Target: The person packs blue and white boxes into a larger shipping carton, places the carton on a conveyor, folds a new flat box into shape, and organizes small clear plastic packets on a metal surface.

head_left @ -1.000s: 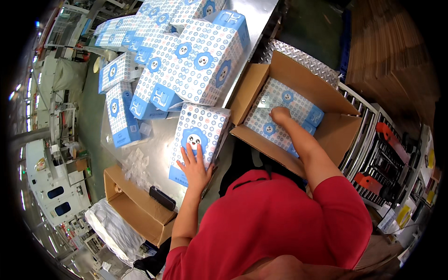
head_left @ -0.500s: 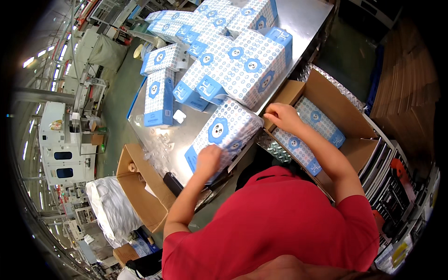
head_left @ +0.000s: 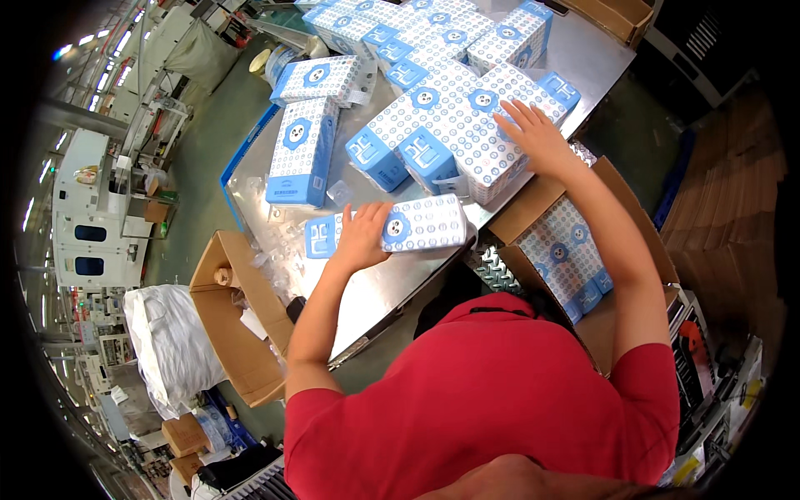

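Note:
A long white pack with blue ends and a blue animal-face badge (head_left: 429, 223) lies crosswise near the table's front edge. My left hand (head_left: 364, 236) is wrapped over its left part, fingers across the top and thumb on the near side. My right hand (head_left: 537, 137) rests with fingers stretched out on a similar pack (head_left: 492, 162) at the right of a cluster of packs. To the right, an open cardboard box (head_left: 637, 221) holds several of these packs (head_left: 560, 248) side by side.
Two more packs (head_left: 302, 150) lie at the left of the metal table (head_left: 396, 292), beside clear plastic scraps (head_left: 279, 267). Another open cardboard box (head_left: 225, 333) stands at the left front, next to a white sack (head_left: 171, 350). Flattened cardboard (head_left: 725, 175) is stacked at far right.
The pack under my left hand has turned from slanted to crosswise. My right hand has moved from the cardboard box's edge up onto the clustered packs, its fingers now spread. The whole view has shifted slightly.

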`<state>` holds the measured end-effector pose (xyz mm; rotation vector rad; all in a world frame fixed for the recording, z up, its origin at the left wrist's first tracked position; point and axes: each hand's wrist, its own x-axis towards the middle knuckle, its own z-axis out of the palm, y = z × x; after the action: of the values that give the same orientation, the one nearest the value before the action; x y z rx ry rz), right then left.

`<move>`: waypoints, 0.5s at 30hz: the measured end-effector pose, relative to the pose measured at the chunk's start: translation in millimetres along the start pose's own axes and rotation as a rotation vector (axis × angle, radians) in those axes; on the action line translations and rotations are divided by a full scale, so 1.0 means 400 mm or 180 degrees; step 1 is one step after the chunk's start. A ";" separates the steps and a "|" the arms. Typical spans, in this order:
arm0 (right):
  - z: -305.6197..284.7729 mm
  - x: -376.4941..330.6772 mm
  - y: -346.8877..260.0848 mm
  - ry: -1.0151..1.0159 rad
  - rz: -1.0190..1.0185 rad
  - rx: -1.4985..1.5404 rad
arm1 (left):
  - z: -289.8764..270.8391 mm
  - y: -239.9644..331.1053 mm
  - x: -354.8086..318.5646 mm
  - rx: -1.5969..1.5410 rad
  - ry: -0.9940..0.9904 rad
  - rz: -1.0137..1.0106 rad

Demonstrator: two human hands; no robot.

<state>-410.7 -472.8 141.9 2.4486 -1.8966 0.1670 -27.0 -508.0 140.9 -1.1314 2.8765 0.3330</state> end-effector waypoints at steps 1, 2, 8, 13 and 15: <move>-0.002 0.024 0.027 -0.0303 -0.0068 -0.0121 | -0.012 -0.003 -0.004 0.0301 -0.0168 0.0310; -0.011 0.047 0.043 -0.0582 -0.0154 -0.0257 | -0.026 -0.012 -0.015 0.0619 -0.0306 0.0601; 0.037 0.018 -0.008 -0.0385 -0.0783 -0.0086 | -0.040 -0.055 -0.147 0.0800 -0.0715 0.0697; -0.002 0.004 -0.010 -0.0568 -0.2077 0.0407 | 0.037 -0.011 -0.129 -0.0009 0.0388 -0.1548; -0.026 0.004 0.018 -0.0609 -0.1795 0.0272 | 0.028 -0.027 -0.082 -0.0178 0.0687 -0.2159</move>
<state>-417.8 -475.1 152.3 3.0308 -1.1880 -0.0090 3.9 -491.4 131.5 -2.1513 2.4285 0.2668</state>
